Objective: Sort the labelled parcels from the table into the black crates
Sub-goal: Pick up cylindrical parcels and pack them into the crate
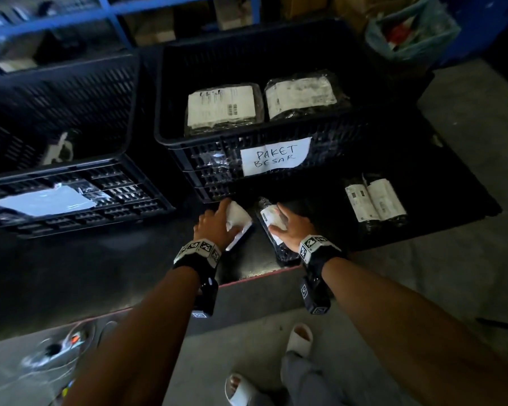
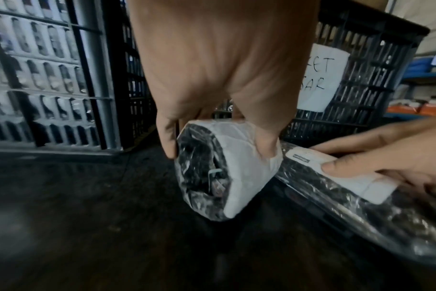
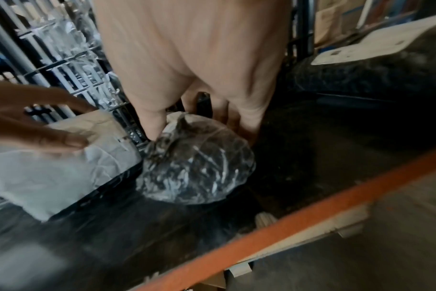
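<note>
Black crates sit at the table's back: from the head, two parcels (image 1: 223, 108) lie in the labelled crate (image 1: 276, 133), two more (image 1: 374, 200) wait right. Left wrist: left hand (image 2: 212, 78) grips a roll (image 2: 227, 173). Right wrist: right hand (image 3: 194, 65) clasps another (image 3: 197, 167). Roughly half remains.
</note>
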